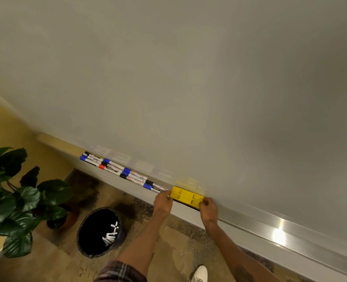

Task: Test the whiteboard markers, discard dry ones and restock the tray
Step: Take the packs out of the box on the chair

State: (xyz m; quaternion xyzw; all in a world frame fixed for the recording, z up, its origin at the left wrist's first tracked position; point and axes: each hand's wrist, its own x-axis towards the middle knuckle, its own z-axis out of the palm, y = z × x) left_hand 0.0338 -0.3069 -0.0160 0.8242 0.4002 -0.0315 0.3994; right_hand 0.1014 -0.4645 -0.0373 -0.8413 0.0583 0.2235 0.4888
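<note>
– On the tray (260, 220) under the whiteboard (188, 78), what are the two hands doing?

– Both are on the yellow eraser (187, 195), which lies lengthwise in the tray against the foot of the board. The left hand (163, 202) has its fingers curled around the eraser's left end, thumb on top. The right hand (209, 208) holds the right end the same way, fingers closed on it.

– And the markers?

– The markers (123, 171) lie in the tray to the left of the eraser, in a long, loosely overlapping row that runs away towards the left. Their caps are blue, black and one red, and all the caps I can see are on. The nearest marker ends just beside the left hand. Whether it touches the eraser I cannot tell, as the hand covers that spot.

– Anything thrown out?

– Yes. A black bin (83, 226) stands on the floor below the tray, just left of the left forearm. Several white-bodied markers (110, 235) lie inside it against the dark liner.

– What else is around?

– A leafy potted plant (16, 190) stands left of the bin. A plaid sleeve (119, 271) and a white shoe (199, 273) show at the bottom edge. To the right of the eraser the tray is bare metal with a bright glint of light.
</note>
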